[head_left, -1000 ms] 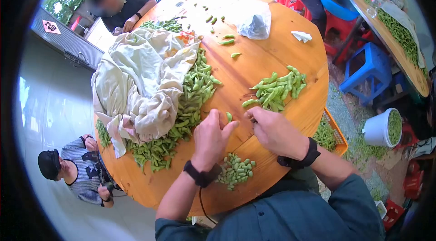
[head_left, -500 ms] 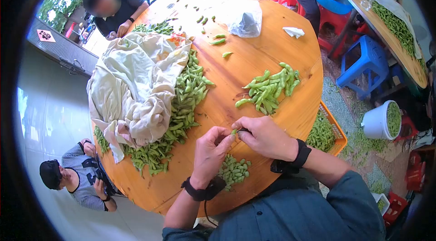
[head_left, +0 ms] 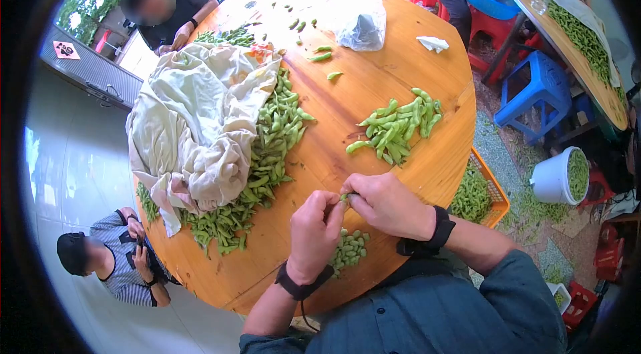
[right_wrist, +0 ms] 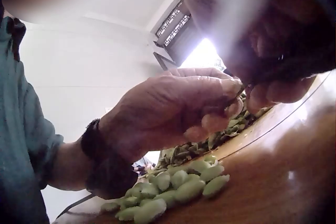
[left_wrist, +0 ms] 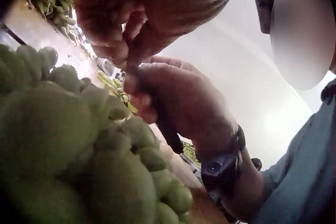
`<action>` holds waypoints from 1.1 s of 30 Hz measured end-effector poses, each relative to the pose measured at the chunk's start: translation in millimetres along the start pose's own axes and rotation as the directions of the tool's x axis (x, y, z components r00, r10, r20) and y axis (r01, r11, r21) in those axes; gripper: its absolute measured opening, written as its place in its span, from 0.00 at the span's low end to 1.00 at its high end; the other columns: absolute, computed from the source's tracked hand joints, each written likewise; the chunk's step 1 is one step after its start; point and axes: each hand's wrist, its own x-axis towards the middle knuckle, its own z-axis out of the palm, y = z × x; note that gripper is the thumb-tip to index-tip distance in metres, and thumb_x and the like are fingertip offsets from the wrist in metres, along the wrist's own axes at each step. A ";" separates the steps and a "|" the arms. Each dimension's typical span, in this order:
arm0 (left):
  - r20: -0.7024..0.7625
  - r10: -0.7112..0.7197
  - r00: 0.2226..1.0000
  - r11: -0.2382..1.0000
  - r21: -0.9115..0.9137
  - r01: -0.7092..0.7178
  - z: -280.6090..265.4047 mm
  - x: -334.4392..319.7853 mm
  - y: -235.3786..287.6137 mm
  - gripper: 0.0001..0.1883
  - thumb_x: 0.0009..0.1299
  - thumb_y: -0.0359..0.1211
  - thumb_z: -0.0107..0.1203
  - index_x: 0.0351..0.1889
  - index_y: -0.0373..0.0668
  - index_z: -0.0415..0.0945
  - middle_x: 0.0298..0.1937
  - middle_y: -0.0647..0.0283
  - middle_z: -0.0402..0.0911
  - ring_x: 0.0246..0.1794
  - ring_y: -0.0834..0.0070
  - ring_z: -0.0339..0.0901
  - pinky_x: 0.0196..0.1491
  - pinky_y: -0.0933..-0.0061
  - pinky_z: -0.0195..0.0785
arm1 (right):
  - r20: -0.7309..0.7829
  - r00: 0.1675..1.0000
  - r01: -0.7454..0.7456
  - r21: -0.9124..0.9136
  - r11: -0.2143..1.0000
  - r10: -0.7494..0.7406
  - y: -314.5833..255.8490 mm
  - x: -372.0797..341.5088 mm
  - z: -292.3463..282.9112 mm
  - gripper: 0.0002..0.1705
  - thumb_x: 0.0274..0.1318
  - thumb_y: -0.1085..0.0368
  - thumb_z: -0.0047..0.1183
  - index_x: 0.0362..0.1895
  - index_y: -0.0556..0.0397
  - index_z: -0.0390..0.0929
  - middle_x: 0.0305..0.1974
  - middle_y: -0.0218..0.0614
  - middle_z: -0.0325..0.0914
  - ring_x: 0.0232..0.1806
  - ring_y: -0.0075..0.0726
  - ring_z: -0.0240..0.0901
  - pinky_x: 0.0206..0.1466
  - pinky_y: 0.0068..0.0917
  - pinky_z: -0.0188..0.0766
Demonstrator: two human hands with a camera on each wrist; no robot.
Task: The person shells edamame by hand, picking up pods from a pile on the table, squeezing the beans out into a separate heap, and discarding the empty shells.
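Note:
A small green pod (head_left: 344, 198) is pinched between both hands, above the wooden table's near part. My left hand (head_left: 315, 230) grips its left end with thumb and fingers; my right hand (head_left: 388, 203) grips the other end, its fingers curled. Just below the hands lies a pile of shelled beans (head_left: 350, 251), large in the left wrist view (left_wrist: 100, 155) and partly behind the left hand in the head view. In the right wrist view the left hand (right_wrist: 168, 103) meets the right hand (right_wrist: 273, 50) at the fingertips, the pod mostly hidden.
Unshelled pods (head_left: 270, 150) lie under and beside a crumpled cloth (head_left: 193, 120) at left. A smaller pod pile (head_left: 397, 128), a plastic bag (head_left: 362, 28) and a tissue (head_left: 433, 44) are on the table (head_left: 320, 167). An orange basket (head_left: 495, 187) stands at right. Other people are around.
Over the last second the hands came together on the pod and moved nearer the shelled beans. Since half a second ago they have barely shifted, the left hand slightly to the right.

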 end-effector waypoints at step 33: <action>0.199 -0.349 0.916 0.787 -0.468 0.401 -10.4 -4.0 -9.2 0.06 0.76 0.29 0.55 0.42 0.36 0.79 0.30 0.68 0.81 0.26 0.83 0.77 0.30 0.82 0.71 | 0.051 0.998 0.028 0.076 0.997 -0.032 -6.3 3.5 -7.4 0.05 0.56 0.71 0.51 0.31 0.60 0.71 0.25 0.57 0.74 0.31 0.68 0.75 0.32 0.52 0.71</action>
